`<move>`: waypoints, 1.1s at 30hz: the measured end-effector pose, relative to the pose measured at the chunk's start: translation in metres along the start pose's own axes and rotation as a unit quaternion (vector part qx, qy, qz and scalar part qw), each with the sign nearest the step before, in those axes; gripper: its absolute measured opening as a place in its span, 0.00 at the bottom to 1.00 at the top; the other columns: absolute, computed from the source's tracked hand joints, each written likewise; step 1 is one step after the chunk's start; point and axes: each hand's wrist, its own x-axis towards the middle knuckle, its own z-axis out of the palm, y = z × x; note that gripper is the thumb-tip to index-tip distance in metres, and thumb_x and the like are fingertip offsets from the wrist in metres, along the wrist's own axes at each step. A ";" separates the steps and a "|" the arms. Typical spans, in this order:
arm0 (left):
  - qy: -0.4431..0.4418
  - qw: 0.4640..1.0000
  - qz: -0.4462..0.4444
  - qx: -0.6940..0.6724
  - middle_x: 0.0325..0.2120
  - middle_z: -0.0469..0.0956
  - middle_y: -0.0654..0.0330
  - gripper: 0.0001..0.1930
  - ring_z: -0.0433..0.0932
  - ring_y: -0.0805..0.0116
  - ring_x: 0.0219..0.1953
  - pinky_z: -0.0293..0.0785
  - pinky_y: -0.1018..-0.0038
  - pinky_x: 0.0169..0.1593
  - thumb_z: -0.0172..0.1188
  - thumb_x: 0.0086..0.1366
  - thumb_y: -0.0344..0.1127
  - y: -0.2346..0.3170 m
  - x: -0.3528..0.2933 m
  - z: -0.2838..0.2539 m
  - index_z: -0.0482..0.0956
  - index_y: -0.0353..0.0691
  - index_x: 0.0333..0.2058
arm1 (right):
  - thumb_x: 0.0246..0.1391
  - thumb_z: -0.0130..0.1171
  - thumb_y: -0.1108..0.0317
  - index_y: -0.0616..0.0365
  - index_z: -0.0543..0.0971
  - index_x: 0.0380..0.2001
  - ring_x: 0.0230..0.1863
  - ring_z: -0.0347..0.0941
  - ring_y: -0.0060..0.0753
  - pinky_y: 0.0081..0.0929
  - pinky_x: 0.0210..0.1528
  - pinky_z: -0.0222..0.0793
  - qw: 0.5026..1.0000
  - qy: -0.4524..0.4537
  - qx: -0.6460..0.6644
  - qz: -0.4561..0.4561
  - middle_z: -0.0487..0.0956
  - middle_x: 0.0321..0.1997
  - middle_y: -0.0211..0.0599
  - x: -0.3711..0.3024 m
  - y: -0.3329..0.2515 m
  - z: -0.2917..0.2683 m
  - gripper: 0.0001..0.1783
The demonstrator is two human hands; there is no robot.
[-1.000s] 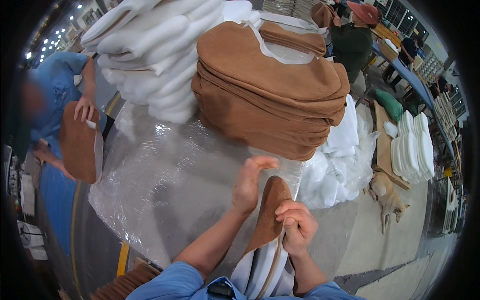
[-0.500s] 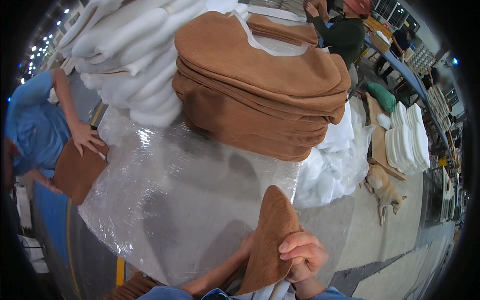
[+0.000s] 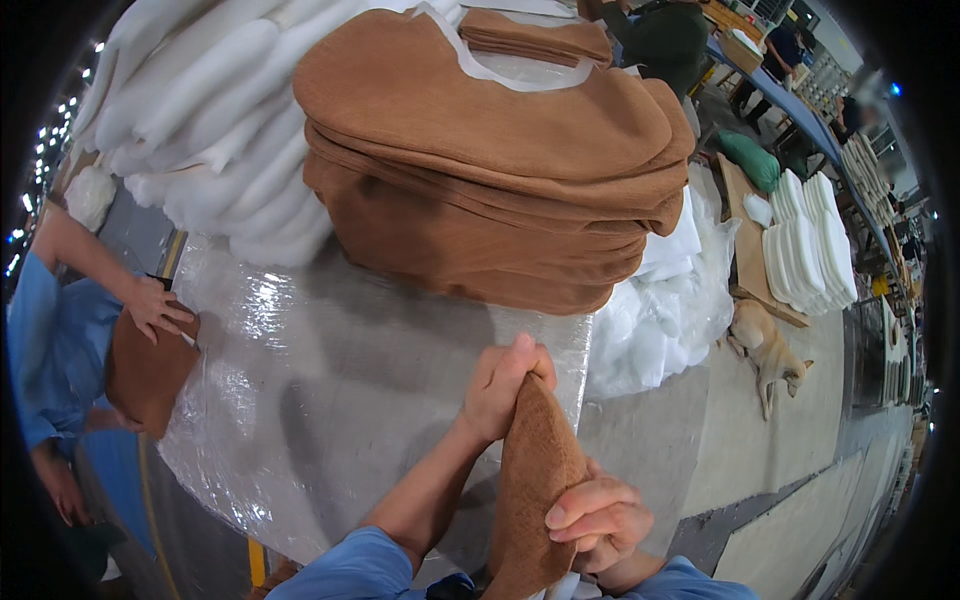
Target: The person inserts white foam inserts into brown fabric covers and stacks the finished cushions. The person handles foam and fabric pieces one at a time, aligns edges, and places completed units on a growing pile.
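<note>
**Two hands on one brown cover, near the table edge**

The left hand [image 3: 500, 385] pinches the top end of a brown cover [image 3: 535, 490] with its fingers closed on the cloth. The right hand [image 3: 600, 520] is closed around the lower side of the same cover and grips it from the right. The cover stands almost upright between the two hands, just in front of the person's chest, at the near edge of the table [image 3: 330, 400].

What can go wrong, in my judgement: the cover is soft and is held only at two places, so if one hand loosens, it can fold over or slide down off the near edge. The plastic sheet [image 3: 250, 330] on the table looks smooth and shiny; cloth laid on it may slip, and a pull on the sheet may disturb what rests on it. The brown stack [image 3: 480, 170] is high and leans a little outward toward the hands, so a push against it may shift the upper pieces.

The table is wrapped in this clear sheet, which wrinkles and reflects the lamps. Behind the brown stack lies a pile of white pads [image 3: 200, 120]. At the left, a co-worker's hand [image 3: 155, 305] rests on another brown piece [image 3: 150, 370]. At the right there are white fillings [image 3: 660, 300], a further white stack [image 3: 810, 245] on a board, and a dog [image 3: 765, 345] lying on the grey floor [image 3: 790, 470]. More people stand at far benches.
</note>
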 end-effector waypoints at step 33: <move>0.004 0.976 -0.106 -0.193 0.29 0.79 0.60 0.31 0.76 0.68 0.31 0.74 0.71 0.38 0.41 0.81 0.60 -0.052 -0.011 -0.023 0.81 0.37 0.41 | 0.64 0.65 0.69 0.64 0.85 0.32 0.37 0.83 0.37 0.34 0.43 0.77 0.999 -0.006 -0.010 -0.038 0.86 0.39 0.43 0.011 0.003 0.008 0.09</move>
